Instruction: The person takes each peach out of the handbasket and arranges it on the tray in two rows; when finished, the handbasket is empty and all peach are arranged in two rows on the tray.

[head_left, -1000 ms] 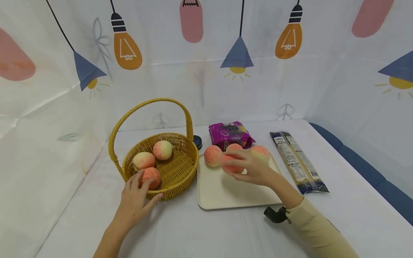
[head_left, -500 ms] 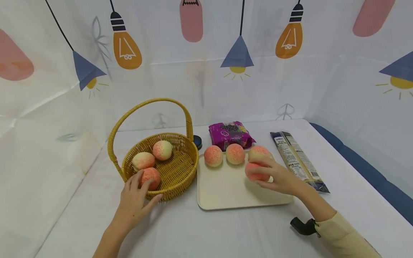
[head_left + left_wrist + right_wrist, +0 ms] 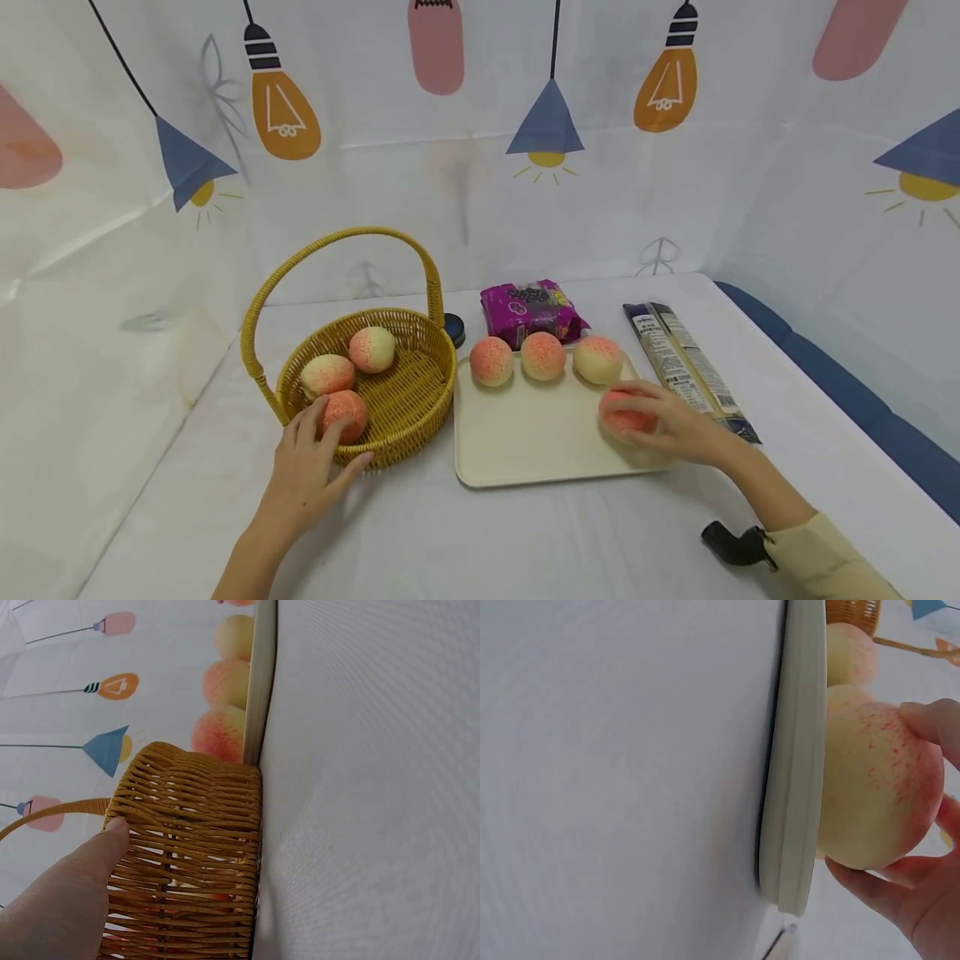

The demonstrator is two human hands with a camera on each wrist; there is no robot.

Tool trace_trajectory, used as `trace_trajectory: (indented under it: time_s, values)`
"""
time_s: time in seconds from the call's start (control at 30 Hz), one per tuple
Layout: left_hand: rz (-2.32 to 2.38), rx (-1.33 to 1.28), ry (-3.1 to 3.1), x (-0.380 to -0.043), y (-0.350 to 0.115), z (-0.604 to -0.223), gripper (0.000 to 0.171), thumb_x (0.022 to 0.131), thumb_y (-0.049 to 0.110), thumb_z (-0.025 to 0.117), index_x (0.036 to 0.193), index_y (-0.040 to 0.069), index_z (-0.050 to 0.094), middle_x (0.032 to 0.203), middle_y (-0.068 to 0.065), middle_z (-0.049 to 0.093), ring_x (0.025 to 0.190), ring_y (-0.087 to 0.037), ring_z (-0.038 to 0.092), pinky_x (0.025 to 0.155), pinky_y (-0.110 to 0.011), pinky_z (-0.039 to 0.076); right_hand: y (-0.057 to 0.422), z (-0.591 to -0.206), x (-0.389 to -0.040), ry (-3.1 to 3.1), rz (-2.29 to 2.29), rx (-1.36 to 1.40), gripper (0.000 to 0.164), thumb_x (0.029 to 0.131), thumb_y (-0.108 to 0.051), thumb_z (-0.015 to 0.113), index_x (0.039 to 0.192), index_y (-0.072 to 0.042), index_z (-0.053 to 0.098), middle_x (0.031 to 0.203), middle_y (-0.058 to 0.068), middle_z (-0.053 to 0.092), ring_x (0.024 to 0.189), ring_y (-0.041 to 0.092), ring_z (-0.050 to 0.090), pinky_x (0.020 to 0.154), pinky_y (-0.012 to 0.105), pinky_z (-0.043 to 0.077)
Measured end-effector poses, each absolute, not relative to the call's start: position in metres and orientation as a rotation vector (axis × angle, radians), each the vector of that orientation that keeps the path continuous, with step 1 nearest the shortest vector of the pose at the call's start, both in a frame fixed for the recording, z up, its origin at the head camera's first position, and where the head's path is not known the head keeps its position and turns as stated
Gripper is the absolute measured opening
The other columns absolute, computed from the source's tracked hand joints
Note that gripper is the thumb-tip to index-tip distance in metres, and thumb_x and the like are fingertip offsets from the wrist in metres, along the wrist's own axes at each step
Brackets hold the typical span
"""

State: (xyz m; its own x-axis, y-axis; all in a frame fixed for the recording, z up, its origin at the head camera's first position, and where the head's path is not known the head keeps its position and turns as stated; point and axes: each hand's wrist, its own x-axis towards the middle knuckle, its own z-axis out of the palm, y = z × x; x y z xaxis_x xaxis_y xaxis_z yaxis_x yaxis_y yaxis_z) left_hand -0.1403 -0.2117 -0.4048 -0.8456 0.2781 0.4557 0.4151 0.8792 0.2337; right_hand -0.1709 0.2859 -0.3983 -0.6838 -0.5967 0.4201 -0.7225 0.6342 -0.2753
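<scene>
The right hand (image 3: 675, 425) covers the tray's near right corner and part of the peach in its grip (image 3: 618, 415); the fingers and thumb pinch that peach over the right end of the tray (image 3: 525, 450). In the right wrist view the tray's rim hides its underside, so I can't tell whether it touches the tray floor. The left hand (image 3: 303, 475) lies over the near rim of the basket (image 3: 412, 435), fingers at the red peach (image 3: 347, 414), thumb at the rim. The basket wall hides the fingers in the left wrist view; whether they grip or only rest, I can't tell. A black round object (image 3: 454, 329) is partly hidden behind the basket, and the right sleeve (image 3: 825, 558) is cut off by the frame.

Compared with 0.5 s ago, the right hand and its peach are farther right and slightly nearer the person, leaving the rightmost of the 3 peaches in a row (image 3: 543, 356) in full view. The left hand keeps its place at the basket.
</scene>
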Motion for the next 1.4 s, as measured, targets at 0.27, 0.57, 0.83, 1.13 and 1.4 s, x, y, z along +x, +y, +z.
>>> trace_trajectory:
  time_s: [0.27, 0.57, 0.83, 1.13, 1.4]
  values:
    - [-0.453, -0.513, -2.625, -0.14, -0.212, -0.405, 0.048, 0.083, 0.044, 0.063, 0.112, 0.006, 0.057, 0.136, -0.026, 0.029, 0.117, -0.049, 0.03, 0.08, -0.067, 0.032, 0.296, -0.397, -0.169, -2.69, 0.804, 0.9, 0.037, 0.084, -0.015, 0.067, 0.12, -0.016, 0.06, 0.125, 0.005, 0.053, 0.114, 0.025, 0.048, 0.089, 0.032, 0.045]
    - [-0.461, -0.519, -2.622, -0.141, -0.212, -0.404, 0.048, 0.084, 0.044, 0.062, 0.112, 0.005, 0.057, 0.137, -0.026, 0.029, 0.118, -0.049, 0.029, 0.081, -0.067, 0.031, 0.302, -0.395, -0.168, -2.743, 0.955, 0.779, 0.038, 0.09, -0.014, 0.058, 0.128, -0.008, 0.052, 0.131, 0.019, 0.046, 0.123, 0.045, 0.034, 0.091, 0.065, 0.03]
    - [-0.474, -0.519, -2.625, -0.141, -0.212, -0.404, 0.047, 0.084, 0.043, 0.062, 0.111, 0.005, 0.057, 0.137, -0.027, 0.028, 0.118, -0.049, 0.029, 0.081, -0.067, 0.031, 0.302, -0.394, -0.165, -2.763, 0.933, 0.672, 0.043, 0.091, -0.017, 0.057, 0.13, -0.002, 0.047, 0.129, 0.019, 0.047, 0.115, 0.037, 0.044, 0.088, 0.058, 0.038]
    - [-0.494, -0.508, -2.632, -0.14, -0.213, -0.405, 0.047, 0.083, 0.042, 0.064, 0.112, 0.006, 0.057, 0.137, -0.027, 0.028, 0.119, -0.049, 0.027, 0.083, -0.067, 0.029, 0.3, -0.4, -0.166, -2.785, 0.848, 0.693, 0.046, 0.092, -0.02, 0.056, 0.133, -0.003, 0.043, 0.128, 0.022, 0.048, 0.116, 0.04, 0.044, 0.09, 0.057, 0.036]
    - [-0.495, -0.521, -2.629, -0.14, -0.212, -0.406, 0.048, 0.084, 0.043, 0.062, 0.113, 0.005, 0.057, 0.137, -0.026, 0.027, 0.119, -0.049, 0.027, 0.084, -0.067, 0.029, 0.298, -0.389, -0.16, -2.818, 0.831, 0.658, 0.048, 0.092, -0.023, 0.056, 0.135, -0.005, 0.041, 0.134, 0.022, 0.041, 0.121, 0.044, 0.036, 0.092, 0.062, 0.031]
